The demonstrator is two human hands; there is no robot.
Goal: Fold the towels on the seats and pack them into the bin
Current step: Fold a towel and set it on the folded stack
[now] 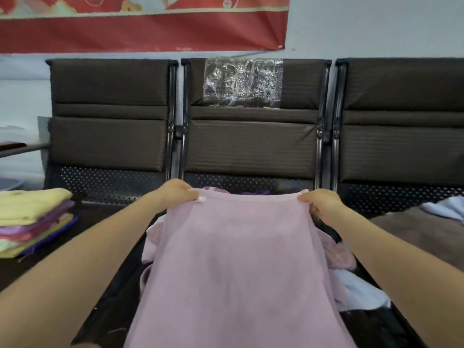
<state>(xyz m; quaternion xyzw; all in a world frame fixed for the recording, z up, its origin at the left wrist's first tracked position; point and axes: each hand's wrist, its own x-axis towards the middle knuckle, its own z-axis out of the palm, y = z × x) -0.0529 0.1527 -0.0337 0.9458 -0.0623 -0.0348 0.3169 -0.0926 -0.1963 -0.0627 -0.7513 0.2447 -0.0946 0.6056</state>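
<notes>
Both forearms are showing bare all the way up from the wrists; no sleeve, watch, bracelet or glove is covering them. The left hand [175,193], at about eleven o'clock, and the right hand [321,203], at about one o'clock, are wearing no rings that I can make out. The fingers [194,194] are showing short, plain nails.

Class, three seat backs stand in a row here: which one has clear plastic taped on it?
The middle seat back, behind the pink towel; crinkled clear plastic covers its top. The other two are bare.
</notes>
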